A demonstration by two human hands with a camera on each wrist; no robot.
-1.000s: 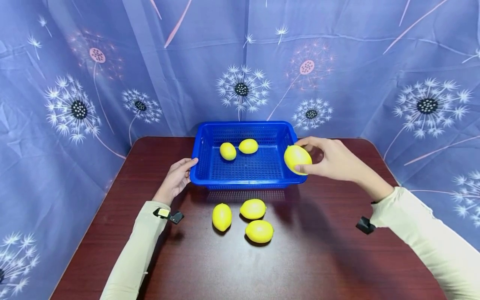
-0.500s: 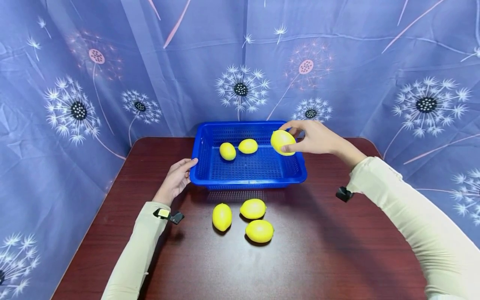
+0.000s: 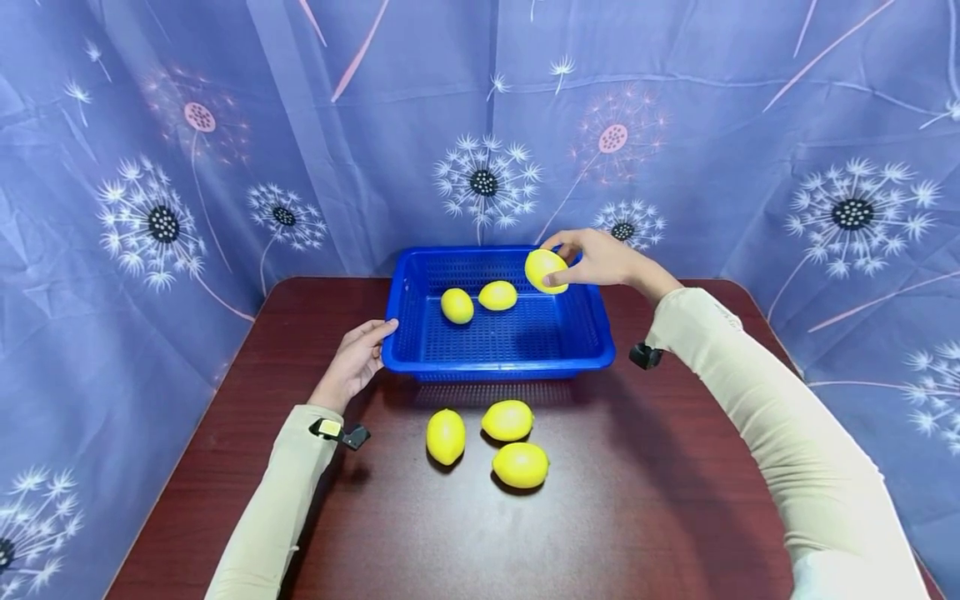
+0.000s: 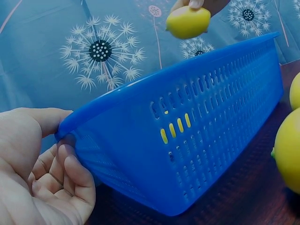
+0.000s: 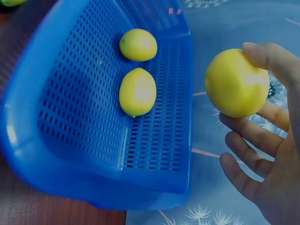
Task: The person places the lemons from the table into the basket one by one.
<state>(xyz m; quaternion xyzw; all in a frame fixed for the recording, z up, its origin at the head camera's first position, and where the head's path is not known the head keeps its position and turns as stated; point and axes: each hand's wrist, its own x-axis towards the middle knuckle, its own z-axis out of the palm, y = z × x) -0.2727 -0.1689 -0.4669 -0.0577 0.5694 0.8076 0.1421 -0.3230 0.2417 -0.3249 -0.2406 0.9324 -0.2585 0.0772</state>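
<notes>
Lemon (image 3: 545, 270) held in the right hand (image 3: 596, 260), pinched between thumb and fingers above the far right corner of the blue basket (image 3: 498, 367). Two lemons (image 3: 477, 301) lie inside near the far wall. The left hand (image 3: 356, 360), fingers relaxed and open, touches the basket's left rim. Three more lemons (image 3: 495, 435) sit on the table (image 3: 645, 483) just before the basket.

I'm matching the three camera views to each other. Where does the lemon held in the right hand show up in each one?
Head: held lemon above the basket's far right corner, right of centre.
Left wrist: held lemon at the top edge, above the basket rim.
Right wrist: held lemon at the right, against the fingers.
Shared landmark: the blue basket.
</notes>
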